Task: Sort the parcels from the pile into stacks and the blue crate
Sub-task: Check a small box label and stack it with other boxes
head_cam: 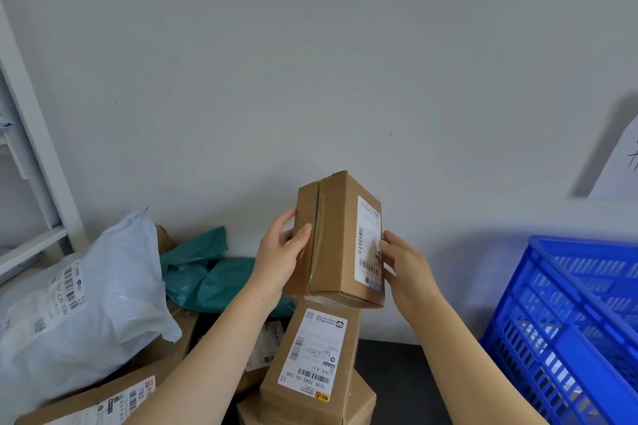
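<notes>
- Holding the small brown cardboard box (336, 238) upright, both hands have it over the far end of a stack of larger brown cardboard parcels (310, 366). Whether its lower edge touches the top parcel or hangs just clear, I cannot tell.
- The left hand (279, 257) grasps the box's left side, thumb across the taped seam and fingers behind.
- The right hand (405, 267) clasps the right edge, fingertips on the white shipping label.
- The box looks rigid and light, judging by how loosely it is carried. Its corners are square, so pressing on opposite side walls should hold it without crushing.
- The glossy tape and label may be slick, so bare cardboard near the edges is probably the better place to hold.
- The stack underneath is narrow and its parcels sit askew, so a box set off-centre could topple it.
- The stack stands on a dark bench (390, 373), near its middle.
- A bright blue slotted plastic crate (569, 321) fills the bench's right end.
- At the left end lies the pile: a bulging white plastic mailer bag (86, 304), crumpled teal plastic mailers (214, 279) behind it by the back edge, and a flat brown labelled carton (103, 400) below.
- A plain pale wall (310, 62) backs the bench, with a grey metal shelf frame (38, 166) at far left and a white paper sheet (618, 169) at far right.
</notes>
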Motion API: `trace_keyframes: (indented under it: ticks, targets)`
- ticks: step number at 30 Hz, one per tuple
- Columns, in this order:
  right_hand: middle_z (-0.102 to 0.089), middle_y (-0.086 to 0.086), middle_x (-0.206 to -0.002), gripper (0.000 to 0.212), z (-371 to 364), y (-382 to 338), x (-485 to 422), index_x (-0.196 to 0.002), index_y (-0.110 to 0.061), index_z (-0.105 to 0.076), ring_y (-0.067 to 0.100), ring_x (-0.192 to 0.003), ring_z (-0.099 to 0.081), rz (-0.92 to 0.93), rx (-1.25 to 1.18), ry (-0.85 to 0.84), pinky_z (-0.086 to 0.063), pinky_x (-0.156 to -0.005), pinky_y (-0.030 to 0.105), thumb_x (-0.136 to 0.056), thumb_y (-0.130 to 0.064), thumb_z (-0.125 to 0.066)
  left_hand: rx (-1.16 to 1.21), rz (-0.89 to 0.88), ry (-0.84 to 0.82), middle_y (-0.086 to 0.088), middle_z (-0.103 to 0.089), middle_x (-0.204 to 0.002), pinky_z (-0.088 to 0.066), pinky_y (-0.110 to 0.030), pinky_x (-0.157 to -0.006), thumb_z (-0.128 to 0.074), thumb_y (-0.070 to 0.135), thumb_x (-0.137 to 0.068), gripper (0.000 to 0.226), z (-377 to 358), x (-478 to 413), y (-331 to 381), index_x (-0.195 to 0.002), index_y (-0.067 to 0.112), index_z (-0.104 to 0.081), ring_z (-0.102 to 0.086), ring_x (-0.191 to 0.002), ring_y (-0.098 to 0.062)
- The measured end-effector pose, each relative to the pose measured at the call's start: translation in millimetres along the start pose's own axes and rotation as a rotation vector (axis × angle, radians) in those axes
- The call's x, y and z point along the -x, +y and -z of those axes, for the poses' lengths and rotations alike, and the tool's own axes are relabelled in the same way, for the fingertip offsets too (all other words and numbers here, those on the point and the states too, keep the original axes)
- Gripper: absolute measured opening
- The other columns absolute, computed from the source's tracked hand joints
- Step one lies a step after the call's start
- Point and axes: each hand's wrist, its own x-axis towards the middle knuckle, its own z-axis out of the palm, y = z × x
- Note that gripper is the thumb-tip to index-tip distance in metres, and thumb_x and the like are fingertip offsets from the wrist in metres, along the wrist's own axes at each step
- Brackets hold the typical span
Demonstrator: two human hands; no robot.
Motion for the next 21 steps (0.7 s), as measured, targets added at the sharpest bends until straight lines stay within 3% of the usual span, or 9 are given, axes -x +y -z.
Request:
trace_keyframes:
  ticks: [2, 4, 7, 10, 13, 15, 17, 19, 21]
  targets:
    - [-0.067, -0.004, -0.102, 0.034, 1, 1, -2, -0.124, -0.019, -0.058, 0.013, -0.096, -0.060, 0.034, 0.042, 0.009, -0.047, -0.083, 0.033, -0.100, -0.003, -0.040, -0.093, -0.042, 0.012, 0.009, -0.053, -0.121, -0.044, -0.033, -0.097, -0.051, 0.034, -0.096, 0.045, -1, 0, 0, -0.140, 0.033, -0.042, -0.051, -0.111, -0.011]
    - [-0.069, -0.004, -0.105, 0.037, 0, 0, 0, -0.119, -0.021, -0.061, 0.012, -0.096, -0.061, 0.061, 0.069, -0.008, -0.049, -0.074, 0.028, -0.099, 0.000, -0.039, -0.099, -0.009, -0.034, 0.008, -0.052, -0.129, -0.044, -0.036, -0.102, -0.050, 0.048, -0.092, 0.056, -1, 0, 0, -0.144, 0.032, -0.038, -0.053, -0.116, -0.013]
    - [-0.069, -0.005, -0.107, 0.042, -4, -2, 1, -0.116, -0.025, -0.063, 0.011, -0.100, -0.062, 0.092, 0.083, -0.020, -0.050, -0.074, 0.026, -0.098, 0.002, -0.037, -0.069, 0.094, -0.116, 0.008, -0.062, -0.119, -0.054, -0.033, -0.085, -0.059, 0.073, -0.067, 0.082, -3, 2, 3, -0.136, 0.031, -0.044, -0.063, -0.104, -0.013]
    - [-0.067, -0.007, -0.111, 0.045, -5, -4, 1, -0.121, -0.023, -0.062, 0.009, -0.097, -0.061, 0.098, 0.077, -0.022, -0.051, -0.074, 0.025, -0.098, 0.004, -0.036, -0.054, 0.155, -0.139, 0.008, -0.062, -0.108, -0.049, -0.024, -0.066, -0.065, 0.058, -0.062, 0.073, -4, 3, 6, -0.126, 0.033, -0.039, -0.062, -0.093, -0.010]
    - [-0.065, -0.003, -0.118, 0.045, -4, -3, 0, -0.128, -0.017, -0.060, 0.007, -0.098, -0.061, 0.111, 0.064, -0.053, -0.051, -0.072, 0.022, -0.096, 0.007, -0.038, -0.019, 0.192, -0.128, 0.003, -0.065, -0.108, -0.049, -0.027, -0.066, -0.071, 0.042, -0.071, 0.061, -2, 1, 4, -0.123, 0.028, -0.043, -0.063, -0.094, -0.015]
    - [-0.065, -0.002, -0.122, 0.043, -3, -2, -1, -0.130, -0.019, -0.058, 0.011, -0.105, -0.062, 0.117, 0.059, -0.058, -0.053, -0.082, 0.028, -0.096, 0.003, -0.044, 0.045, 0.232, -0.124, -0.003, -0.069, -0.108, -0.051, -0.032, -0.070, -0.071, 0.036, -0.075, 0.057, 1, 2, 1, -0.125, 0.020, -0.051, -0.065, -0.096, -0.020]
    - [-0.062, 0.003, -0.128, 0.042, -2, 2, -2, -0.136, -0.022, -0.051, 0.019, -0.115, -0.059, 0.090, 0.028, -0.061, -0.049, -0.098, 0.038, -0.096, -0.008, -0.053, 0.182, 0.298, -0.140, -0.007, -0.073, -0.102, -0.053, -0.036, -0.073, -0.065, 0.031, -0.082, 0.040, 4, 3, 0, -0.119, 0.017, -0.060, -0.068, -0.094, -0.025]
    - [-0.060, 0.003, -0.128, 0.048, 0, 4, -2, -0.139, -0.025, -0.046, 0.021, -0.119, -0.055, -0.001, 0.010, -0.101, -0.045, -0.100, 0.040, -0.093, -0.027, -0.060, 0.331, 0.380, -0.167, -0.008, -0.075, -0.094, -0.053, -0.038, -0.072, -0.059, 0.029, -0.088, 0.023, 7, 5, -1, -0.106, 0.016, -0.067, -0.069, -0.086, -0.026]
    - [-0.063, 0.003, -0.126, 0.061, 2, 5, -1, -0.136, -0.026, -0.050, 0.024, -0.119, -0.057, -0.141, 0.025, -0.207, -0.046, -0.102, 0.046, -0.082, -0.049, -0.065, 0.434, 0.414, -0.172, -0.009, -0.075, -0.089, -0.053, -0.035, -0.065, -0.058, 0.029, -0.088, 0.021, 9, 6, -3, -0.101, 0.016, -0.068, -0.070, -0.075, -0.024]
